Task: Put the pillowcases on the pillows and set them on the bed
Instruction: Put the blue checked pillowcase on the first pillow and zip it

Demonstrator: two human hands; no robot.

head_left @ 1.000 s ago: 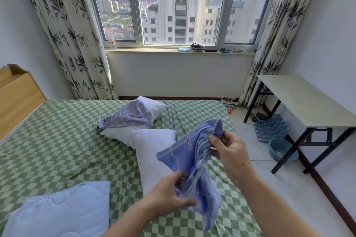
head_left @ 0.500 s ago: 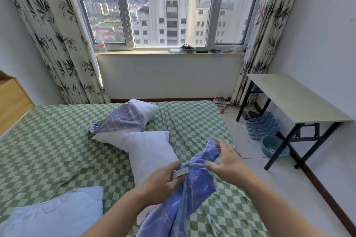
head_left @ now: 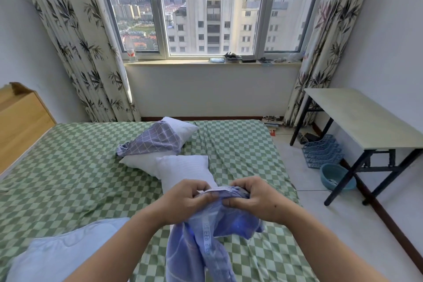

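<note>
Here, the task stands at an early stage, with no pillow yet covered. Ahead and to the left of the hands, a checked grey pillowcase lies crumpled over one bare white pillow on the bed; it is draped on top, not pulled over. Directly beyond the hands lies a second bare white pillow, touching the first. A pale blue quilt sits at the near left, below the left forearm.

The left hand pinches a white-edged hem of the blue pillowcase between thumb and curled fingers. Just beside it, the right hand grips the same bunched hem, fingers curled over the cloth. The rest of the blue pillowcase hangs down from both hands, above the near edge of the bed.

The grip suggests the opening of the case is being sought or spread. Remaining, as judged: open this case, slide a pillow inside, dress the other pillow in the checked case, and set both in place on the bed.
</note>
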